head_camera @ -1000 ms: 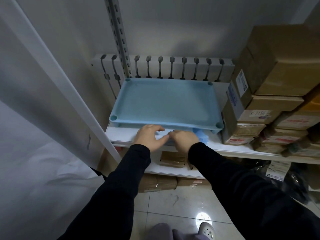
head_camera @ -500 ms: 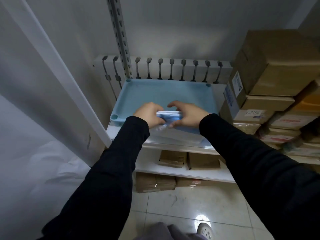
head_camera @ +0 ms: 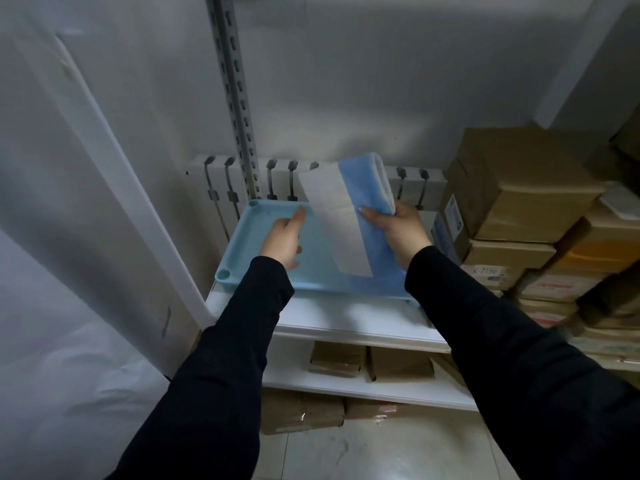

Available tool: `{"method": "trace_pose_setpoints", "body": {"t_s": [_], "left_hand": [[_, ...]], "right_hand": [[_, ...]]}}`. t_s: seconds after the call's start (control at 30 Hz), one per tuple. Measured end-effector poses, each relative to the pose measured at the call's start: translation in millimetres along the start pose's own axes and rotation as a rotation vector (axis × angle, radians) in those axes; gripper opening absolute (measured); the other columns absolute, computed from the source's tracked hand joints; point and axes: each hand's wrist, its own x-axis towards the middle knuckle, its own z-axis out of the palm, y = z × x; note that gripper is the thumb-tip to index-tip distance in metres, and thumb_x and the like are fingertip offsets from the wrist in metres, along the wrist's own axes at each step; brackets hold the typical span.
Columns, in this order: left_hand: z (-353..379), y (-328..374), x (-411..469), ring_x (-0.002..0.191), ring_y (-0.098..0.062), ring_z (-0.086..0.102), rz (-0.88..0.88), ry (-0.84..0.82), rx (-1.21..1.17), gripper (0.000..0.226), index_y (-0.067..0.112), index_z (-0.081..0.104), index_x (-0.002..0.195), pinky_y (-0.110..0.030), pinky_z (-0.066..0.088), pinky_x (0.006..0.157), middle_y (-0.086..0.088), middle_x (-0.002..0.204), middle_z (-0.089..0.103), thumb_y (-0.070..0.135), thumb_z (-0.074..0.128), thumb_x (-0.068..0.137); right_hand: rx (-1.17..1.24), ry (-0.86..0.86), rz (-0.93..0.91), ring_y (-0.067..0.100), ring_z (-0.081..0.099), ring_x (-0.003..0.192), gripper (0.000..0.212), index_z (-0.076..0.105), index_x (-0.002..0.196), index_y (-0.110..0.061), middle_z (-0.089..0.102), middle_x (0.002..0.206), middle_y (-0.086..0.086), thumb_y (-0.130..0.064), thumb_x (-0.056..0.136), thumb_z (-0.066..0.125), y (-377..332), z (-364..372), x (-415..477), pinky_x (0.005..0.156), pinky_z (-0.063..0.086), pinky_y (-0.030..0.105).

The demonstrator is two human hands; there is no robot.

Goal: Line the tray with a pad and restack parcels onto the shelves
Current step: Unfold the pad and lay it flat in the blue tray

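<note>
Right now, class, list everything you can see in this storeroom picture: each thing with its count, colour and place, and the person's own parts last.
Tray: one, light blue, on the top white shelf.
Pad: one, blue and white, partly unfolded, held over the tray.
Shelves: at least two boards, white, below and in front of the tray.
Upright: one, grey, slotted, on the back wall.
Parcels: count unclear, brown, stacked at right; more on the lower shelf and the floor.
Sleeves: two, black.
Left hand: open, over the tray beside the pad.
Right hand: gripping the pad.
</note>
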Motion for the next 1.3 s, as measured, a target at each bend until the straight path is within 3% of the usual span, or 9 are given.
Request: {"method": "trace_pose_setpoints", "body": {"t_s": [0.17,0.3,0.67,0.77,0.97,1.03,1.13,1.2,1.3], "left_hand": [[22,-29,11,0.133,-0.028,0.04,0.158,-0.102,0.575,0.041,0.01,0.044,0.139,-0.03,0.031,0.107,-0.009,0.145,0.044,0.02,0.041,0.1],[46,-59,23,0.143,-0.028,0.025,0.096,-0.284,0.886,0.048,0.021,0.031,0.147,-0.035,0.02,0.117,-0.009,0.154,0.03,0.017,0.038,0.1],[42,-92,27,0.126,-0.021,0.048,0.027,-0.28,0.911,0.035,0.03,0.064,0.12,-0.029,0.033,0.109,0.006,0.133,0.057,0.013,0.056,0.091],[38,-97,21,0.123,-0.02,0.052,-0.006,-0.38,0.836,0.036,0.02,0.066,0.12,-0.033,0.036,0.109,0.0,0.13,0.06,0.012,0.067,0.085],[36,-104,10,0.127,-0.024,0.048,0.018,-0.311,0.841,0.042,0.028,0.059,0.128,-0.033,0.035,0.109,0.005,0.136,0.055,0.015,0.061,0.088],[39,-93,7,0.132,-0.023,0.043,0.075,-0.262,0.694,0.048,0.023,0.05,0.136,-0.033,0.03,0.113,0.001,0.141,0.05,0.018,0.061,0.089],[39,-48,-9,0.128,-0.023,0.045,0.09,-0.201,0.024,0.045,0.014,0.044,0.139,-0.03,0.032,0.103,-0.007,0.138,0.05,0.028,0.05,0.097],[36,-20,-18,0.118,-0.028,0.049,0.02,-0.295,-0.442,0.044,0.022,0.04,0.136,-0.041,0.039,0.097,-0.008,0.127,0.052,0.041,0.043,0.096],[32,-2,-19,0.121,-0.039,0.049,-0.009,-0.427,-0.731,0.054,0.031,0.032,0.134,-0.058,0.039,0.099,-0.015,0.124,0.05,0.058,0.04,0.088]], "right_hand": [[-0.006,0.307,-0.1,0.014,0.055,0.073,0.004,0.058,0.09,-0.016,0.058,0.078,-0.001,-0.018,0.093,0.059,-5,5,3,0.066,0.045,0.025],[-0.039,0.394,-0.133,0.019,0.054,0.077,0.009,0.057,0.085,-0.017,0.056,0.075,0.003,-0.019,0.093,0.059,-1,3,4,0.071,0.046,0.032],[-0.101,0.368,-0.165,0.019,0.055,0.077,0.009,0.056,0.085,-0.02,0.057,0.076,0.001,-0.019,0.093,0.06,1,2,6,0.07,0.046,0.03],[-0.102,0.361,-0.148,0.018,0.055,0.077,0.009,0.056,0.084,-0.019,0.057,0.077,0.002,-0.019,0.093,0.06,3,7,5,0.072,0.047,0.031],[-0.091,0.338,-0.152,0.019,0.054,0.076,0.009,0.056,0.085,-0.014,0.056,0.074,0.002,-0.017,0.092,0.06,5,16,2,0.07,0.046,0.031],[-0.107,0.329,-0.179,0.017,0.053,0.076,0.012,0.056,0.082,-0.016,0.054,0.072,-0.002,-0.016,0.093,0.059,3,18,0,0.07,0.045,0.028],[-0.251,0.264,-0.252,0.016,0.048,0.07,0.031,0.05,0.068,-0.029,0.052,0.073,0.002,-0.013,0.094,0.056,4,19,-4,0.059,0.039,0.023],[-0.387,0.165,-0.281,0.014,0.043,0.064,0.036,0.048,0.064,-0.032,0.047,0.067,-0.002,-0.012,0.094,0.054,4,21,-8,0.053,0.031,0.02],[-0.485,-0.016,-0.259,0.008,0.056,0.064,0.017,0.065,0.078,-0.022,0.059,0.068,-0.007,-0.01,0.09,0.061,3,24,-16,0.056,0.038,0.017]]}}
